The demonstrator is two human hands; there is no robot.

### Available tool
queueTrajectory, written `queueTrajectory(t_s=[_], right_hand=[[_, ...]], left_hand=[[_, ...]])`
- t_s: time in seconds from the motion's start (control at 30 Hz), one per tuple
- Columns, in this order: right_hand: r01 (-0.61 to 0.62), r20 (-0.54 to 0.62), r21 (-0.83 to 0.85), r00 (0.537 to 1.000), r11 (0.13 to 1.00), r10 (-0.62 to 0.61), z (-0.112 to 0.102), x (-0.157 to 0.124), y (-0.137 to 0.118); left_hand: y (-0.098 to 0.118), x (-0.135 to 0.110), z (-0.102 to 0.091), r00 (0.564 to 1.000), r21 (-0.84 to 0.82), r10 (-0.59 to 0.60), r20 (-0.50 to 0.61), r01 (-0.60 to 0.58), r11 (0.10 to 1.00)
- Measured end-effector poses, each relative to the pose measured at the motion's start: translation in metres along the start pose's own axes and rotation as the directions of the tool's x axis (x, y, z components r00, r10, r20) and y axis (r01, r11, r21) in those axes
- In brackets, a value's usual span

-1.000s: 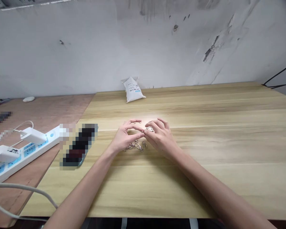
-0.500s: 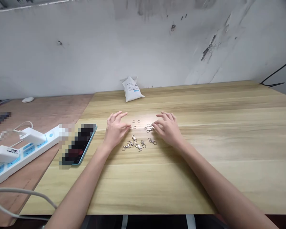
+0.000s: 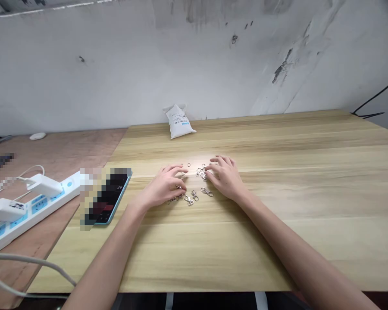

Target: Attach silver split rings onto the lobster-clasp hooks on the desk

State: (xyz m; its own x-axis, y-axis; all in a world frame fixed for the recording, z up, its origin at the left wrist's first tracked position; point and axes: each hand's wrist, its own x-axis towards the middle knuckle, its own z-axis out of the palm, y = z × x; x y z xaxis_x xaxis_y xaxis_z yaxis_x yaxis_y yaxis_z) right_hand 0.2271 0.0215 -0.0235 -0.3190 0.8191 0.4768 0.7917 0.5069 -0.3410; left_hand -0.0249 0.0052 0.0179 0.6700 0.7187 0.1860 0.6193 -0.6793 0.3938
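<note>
Several small metal clasps (image 3: 207, 192) and loose rings (image 3: 188, 164) lie scattered on the light wooden table (image 3: 278, 181). My left hand (image 3: 163, 187) rests palm down over the left part of the pile, fingers stretched toward a ring and touching the clasps. My right hand (image 3: 224, 176) lies flat beside the right clump of clasps (image 3: 201, 171), fingertips touching them. Neither hand holds anything that I can see.
A small white bag (image 3: 179, 121) stands near the wall at the back. A phone (image 3: 110, 198) lies at the table's left edge. A white power strip (image 3: 29, 202) with plugged chargers and a cable sits on the brown table to the left.
My hands first parted from a pinch over the pile and spread flat. Since then my left hand has slid right onto the clasps; the right hand has stayed nearly still.
</note>
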Motion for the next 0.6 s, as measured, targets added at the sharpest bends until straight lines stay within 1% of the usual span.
queueTrajectory(t_s=[0.07, 0.17, 0.23, 0.3, 0.37, 0.43, 0.5, 0.53, 0.6], right_hand=[[0.011, -0.02, 0.027, 1.0, 1.0, -0.011, 0.0, 0.0, -0.002], [0.052, -0.027, 0.095, 0.998, 0.994, -0.05, -0.004, 0.0, -0.008], [0.111, 0.016, 0.184, 0.993, 0.977, -0.115, -0.008, -0.001, -0.016], [0.155, 0.085, 0.295, 0.979, 0.943, -0.187, -0.012, -0.003, -0.025], [0.146, 0.137, 0.391, 0.967, 0.909, -0.214, -0.014, -0.003, -0.034], [0.125, 0.152, 0.486, 0.963, 0.865, -0.224, -0.014, -0.003, -0.04], [0.112, 0.13, 0.562, 0.967, 0.819, -0.222, -0.014, -0.002, -0.042], [0.107, 0.117, 0.583, 0.97, 0.805, -0.214, -0.013, -0.002, -0.042], [0.102, 0.108, 0.586, 0.973, 0.804, -0.202, -0.013, 0.0, -0.039]], left_hand=[[0.0, 0.001, 0.002, 1.0, -0.014, 0.006, -0.031, -0.007, 1.0], [0.002, 0.003, 0.004, 0.992, -0.041, 0.029, -0.119, -0.034, 0.999], [0.005, 0.005, 0.004, 0.981, -0.07, 0.042, -0.188, -0.056, 0.996], [0.011, 0.006, 0.004, 0.967, -0.114, 0.031, -0.254, -0.061, 0.992], [0.017, 0.008, 0.005, 0.953, -0.176, -0.001, -0.304, -0.055, 0.983], [0.022, 0.009, 0.006, 0.946, -0.24, -0.032, -0.324, -0.05, 0.969], [0.023, 0.009, 0.007, 0.948, -0.287, -0.044, -0.316, -0.052, 0.956], [0.023, 0.009, 0.007, 0.95, -0.303, -0.046, -0.308, -0.052, 0.951], [0.021, 0.008, 0.007, 0.955, -0.33, -0.052, -0.292, -0.049, 0.943]])
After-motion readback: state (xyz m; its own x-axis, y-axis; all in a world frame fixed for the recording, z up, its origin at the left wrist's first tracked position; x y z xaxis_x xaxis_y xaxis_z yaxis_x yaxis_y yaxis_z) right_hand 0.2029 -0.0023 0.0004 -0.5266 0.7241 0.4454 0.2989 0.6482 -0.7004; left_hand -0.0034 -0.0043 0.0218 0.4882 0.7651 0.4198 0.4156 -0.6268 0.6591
